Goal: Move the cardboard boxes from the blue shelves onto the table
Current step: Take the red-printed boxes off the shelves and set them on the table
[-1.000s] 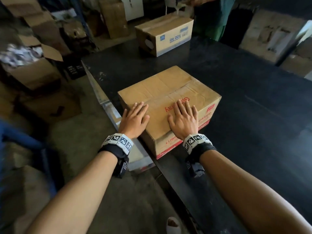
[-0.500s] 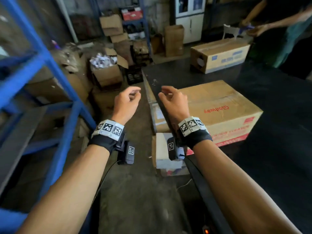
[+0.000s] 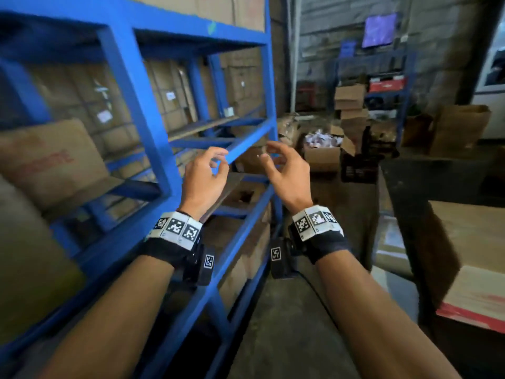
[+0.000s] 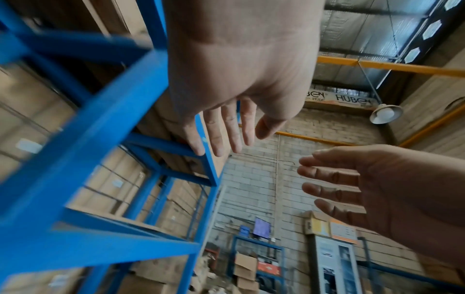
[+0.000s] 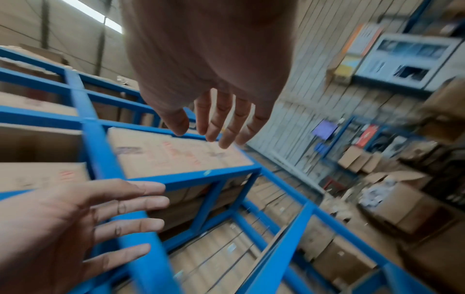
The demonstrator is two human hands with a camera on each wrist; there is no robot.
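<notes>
My left hand [image 3: 203,175] and right hand [image 3: 285,173] hang in the air just in front of the blue shelves [image 3: 153,149], both holding nothing, fingers loosely curled and a little apart (the wrist views show them relaxed, touching no rail). To the right of the shelves, one cardboard box with a red stripe [image 3: 475,258] sits on the dark table [image 3: 404,192]. On the shelves themselves, a box with red lettering [image 3: 52,160] rests on the middle level to the left of my hands, with more boxes [image 3: 240,83] stacked behind and above it. Beyond the shelves, an open carton of white packets [image 3: 322,149] stands on the floor.
</notes>
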